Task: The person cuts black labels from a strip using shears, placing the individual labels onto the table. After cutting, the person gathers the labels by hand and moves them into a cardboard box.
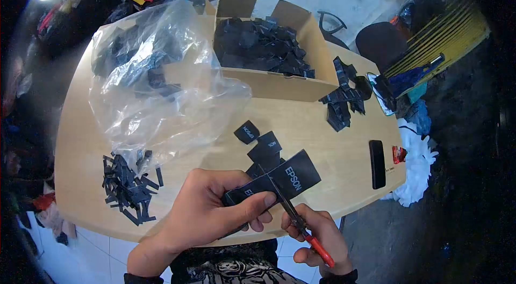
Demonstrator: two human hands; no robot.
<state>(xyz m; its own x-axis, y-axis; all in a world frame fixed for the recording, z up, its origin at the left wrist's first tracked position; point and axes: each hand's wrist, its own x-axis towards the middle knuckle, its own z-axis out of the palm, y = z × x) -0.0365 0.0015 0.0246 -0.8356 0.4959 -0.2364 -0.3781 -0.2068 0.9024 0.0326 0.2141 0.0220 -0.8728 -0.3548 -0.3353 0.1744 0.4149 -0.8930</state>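
My left hand (pixel 215 209) pinches a black strip (pixel 294 174) printed with white EPSON lettering between thumb and fingers. In my right hand (pixel 322 238) are scissors (pixel 313 243) with red handles. Their blades lie across the strip, just right of my left thumb. Several cut black pieces lie on the table beyond the strip; one EPSON piece (pixel 247 132) is farthest out, and another piece (pixel 265 147) sits closer, partly overlapped. My left fingers behind the strip are partly hidden.
A cardboard box (pixel 285 88) full of black pieces stands at the back. Left of it lies a clear plastic bag (pixel 161 106). Narrow black offcuts (pixel 129 190) are heaped at the left; more black pieces (pixel 346 93) and a phone (pixel 377 164) lie at the right.
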